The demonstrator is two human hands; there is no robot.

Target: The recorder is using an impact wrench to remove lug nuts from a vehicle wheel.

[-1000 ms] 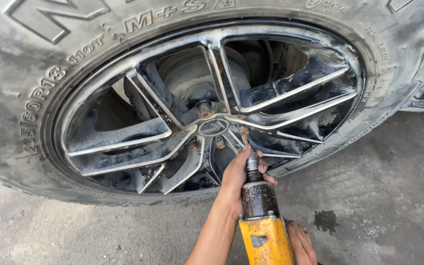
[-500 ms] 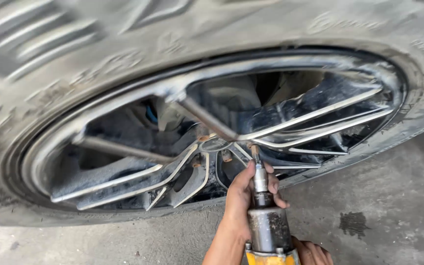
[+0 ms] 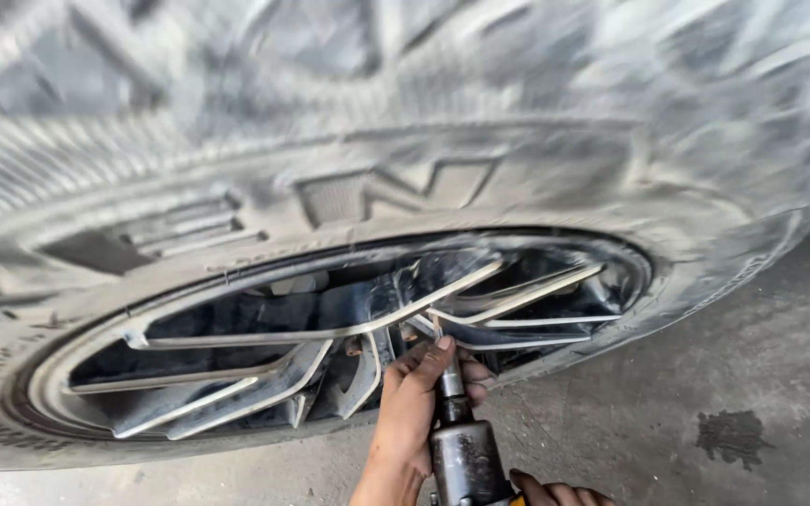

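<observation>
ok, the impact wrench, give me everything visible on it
The impact wrench enters from the bottom edge, pointing up into the alloy wheel. Its grey metal nose looks worn and scuffed, with a thin socket extension reaching in near the hub. A sliver of yellow body shows at the frame edge. The left hand wraps the nose and extension; the right hand is beside the body, mostly out of frame.

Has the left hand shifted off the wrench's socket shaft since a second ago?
No. The left hand still grips the impact wrench by its shaft, near the wheel hub; only the camera has moved.
</observation>
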